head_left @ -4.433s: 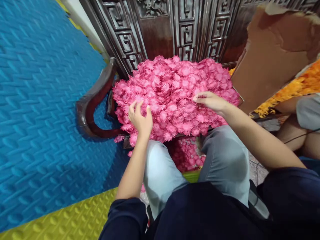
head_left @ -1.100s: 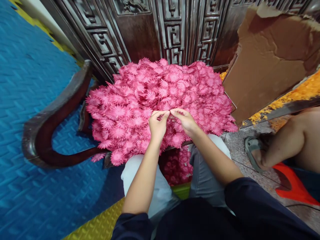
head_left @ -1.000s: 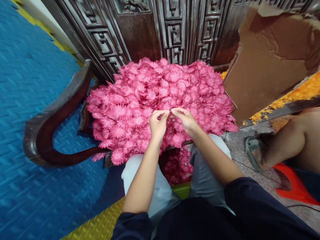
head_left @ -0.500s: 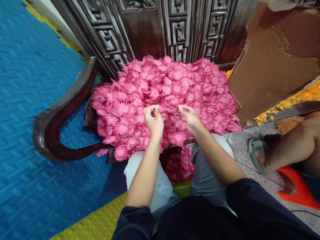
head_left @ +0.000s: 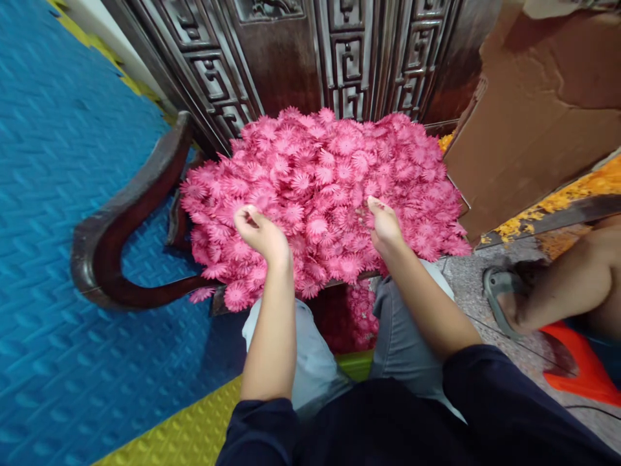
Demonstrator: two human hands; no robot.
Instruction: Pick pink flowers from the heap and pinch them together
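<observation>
A thick heap of pink artificial flowers (head_left: 317, 226) with thin pointed petals lies in front of me. Over its left part is my left hand (head_left: 262, 233), thumb and forefinger pinched together. A slightly blurred pink flower shows at those fingertips, and it appears held there. Farther right, my right hand (head_left: 385, 225) hovers above the heap with its fingers closed in a pinch. Small pale bits show beside its fingertips; what they belong to is too small to make out. The two hands are well apart.
Behind the heap stands a carved dark wooden panel (head_left: 291, 65). A curved wooden armrest (head_left: 97, 252) juts out at left over blue matting (head_left: 48, 194). Cardboard (head_left: 533, 123) and orange flowers (head_left: 601, 184) are at right, near another person's leg (head_left: 567, 278) and a red stool (head_left: 582, 369).
My hands were close together with a pink flower between them. Now they have parted: the left has moved left, apparently with the flower, and the right slightly to the right.
</observation>
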